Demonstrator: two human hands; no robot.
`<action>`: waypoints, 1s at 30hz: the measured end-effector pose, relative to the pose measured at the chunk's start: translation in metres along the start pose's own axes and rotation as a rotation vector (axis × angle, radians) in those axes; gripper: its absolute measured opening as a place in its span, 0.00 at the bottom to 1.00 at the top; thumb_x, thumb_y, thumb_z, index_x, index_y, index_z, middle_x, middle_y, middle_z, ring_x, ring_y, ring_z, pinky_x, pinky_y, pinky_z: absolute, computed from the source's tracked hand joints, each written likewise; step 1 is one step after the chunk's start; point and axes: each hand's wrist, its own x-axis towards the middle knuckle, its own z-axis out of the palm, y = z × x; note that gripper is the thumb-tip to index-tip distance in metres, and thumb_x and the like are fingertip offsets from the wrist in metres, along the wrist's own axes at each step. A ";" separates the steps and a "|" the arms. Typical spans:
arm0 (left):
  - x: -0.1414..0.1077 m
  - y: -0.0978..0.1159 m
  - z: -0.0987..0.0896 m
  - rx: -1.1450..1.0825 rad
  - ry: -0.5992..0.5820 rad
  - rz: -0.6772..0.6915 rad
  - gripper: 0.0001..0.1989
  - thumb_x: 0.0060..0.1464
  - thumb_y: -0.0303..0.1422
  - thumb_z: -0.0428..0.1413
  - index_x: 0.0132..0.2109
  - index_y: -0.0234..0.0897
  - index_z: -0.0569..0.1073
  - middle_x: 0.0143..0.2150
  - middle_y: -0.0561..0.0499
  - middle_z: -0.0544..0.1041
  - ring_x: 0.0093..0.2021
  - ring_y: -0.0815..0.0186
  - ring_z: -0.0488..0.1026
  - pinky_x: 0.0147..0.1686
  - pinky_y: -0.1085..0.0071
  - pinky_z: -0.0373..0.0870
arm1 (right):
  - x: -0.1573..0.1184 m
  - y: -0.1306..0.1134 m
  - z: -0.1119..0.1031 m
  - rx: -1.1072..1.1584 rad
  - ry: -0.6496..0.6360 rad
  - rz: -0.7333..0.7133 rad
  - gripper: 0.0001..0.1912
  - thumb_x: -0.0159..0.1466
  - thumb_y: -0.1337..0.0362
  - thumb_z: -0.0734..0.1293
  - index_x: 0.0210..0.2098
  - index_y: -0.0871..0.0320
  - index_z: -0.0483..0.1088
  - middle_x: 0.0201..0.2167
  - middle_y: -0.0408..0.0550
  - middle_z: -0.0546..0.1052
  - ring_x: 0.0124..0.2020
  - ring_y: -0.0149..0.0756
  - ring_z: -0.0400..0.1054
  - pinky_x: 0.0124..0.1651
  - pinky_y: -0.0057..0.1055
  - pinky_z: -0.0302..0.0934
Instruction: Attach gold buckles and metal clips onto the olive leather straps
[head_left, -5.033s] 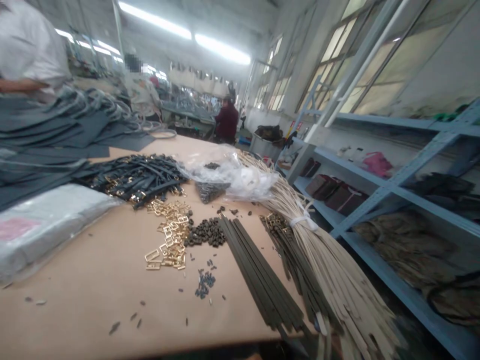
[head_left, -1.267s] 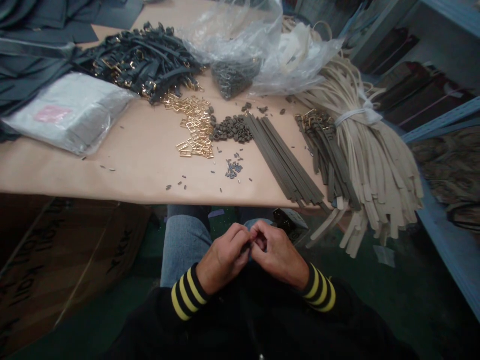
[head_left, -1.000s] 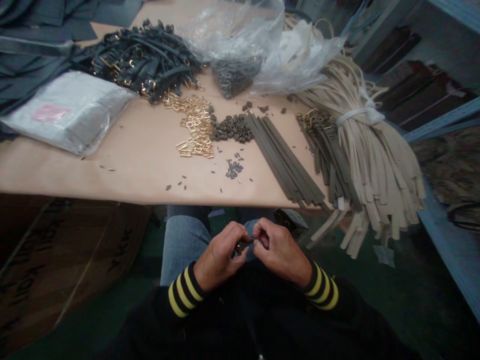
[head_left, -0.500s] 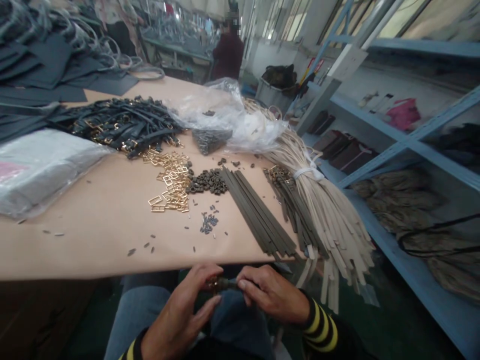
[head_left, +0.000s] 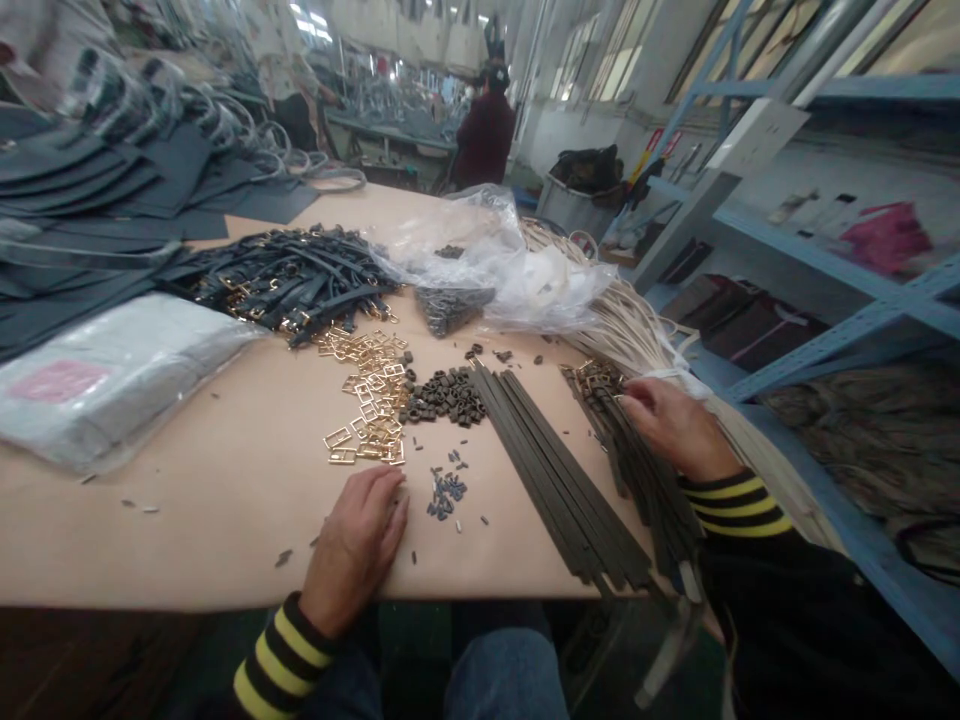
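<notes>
My left hand [head_left: 364, 540] rests low over the table, palm down. Its fingers reach toward the near edge of a heap of gold rectangular buckles [head_left: 375, 390], and nothing shows in them. At the right, my right hand [head_left: 675, 425] is over a bundle of dark olive buckled straps [head_left: 652, 490]. Its thumb and fingers are drawn together at the buckle end of a strap; the exact grip is partly hidden. Between my hands lie small dark olive loops [head_left: 446, 397], tiny dark metal pieces [head_left: 448, 493] and a row of flat olive straps [head_left: 559, 475].
A plastic-wrapped packet [head_left: 112, 375] lies at the left, near dark buckled straps [head_left: 292, 280] and stacked dark panels [head_left: 112, 190]. Clear plastic bags [head_left: 517, 270] and beige cords [head_left: 637, 330] stand behind. Blue shelving [head_left: 810, 255] borders the right. A person [head_left: 486, 135] is farther back.
Both hands have left my lap, where they held a strap with a buckle. The left moved up onto the table by the gold buckles; the right moved to the strap bundle. The view shifted.
</notes>
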 end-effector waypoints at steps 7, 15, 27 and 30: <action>0.001 0.000 -0.001 0.029 -0.010 0.033 0.09 0.53 0.29 0.46 0.42 0.35 0.64 0.39 0.44 0.69 0.41 0.61 0.66 0.41 0.64 0.67 | 0.032 -0.052 0.064 0.170 -0.282 -0.034 0.08 0.56 0.64 0.61 0.29 0.63 0.69 0.28 0.51 0.73 0.30 0.35 0.66 0.33 0.27 0.55; 0.000 0.001 -0.002 -0.005 -0.030 0.016 0.07 0.53 0.29 0.46 0.40 0.35 0.65 0.39 0.45 0.68 0.40 0.61 0.66 0.41 0.64 0.66 | 0.038 -0.053 0.068 0.254 -0.323 -0.019 0.07 0.55 0.68 0.60 0.22 0.61 0.63 0.22 0.46 0.70 0.25 0.30 0.63 0.28 0.24 0.54; -0.023 0.039 -0.024 -0.399 -0.047 -0.376 0.10 0.54 0.35 0.44 0.36 0.34 0.66 0.22 0.54 0.66 0.22 0.71 0.63 0.24 0.75 0.61 | -0.119 -0.135 0.000 0.994 -0.940 -0.025 0.04 0.59 0.66 0.56 0.28 0.59 0.57 0.21 0.40 0.67 0.15 0.22 0.59 0.17 0.18 0.53; -0.044 0.054 -0.028 -0.641 -0.241 -0.575 0.11 0.53 0.36 0.46 0.28 0.34 0.65 0.17 0.57 0.63 0.19 0.73 0.60 0.20 0.77 0.57 | -0.153 -0.136 0.021 1.154 -1.061 0.103 0.06 0.59 0.64 0.57 0.29 0.60 0.57 0.21 0.40 0.67 0.14 0.20 0.58 0.16 0.17 0.53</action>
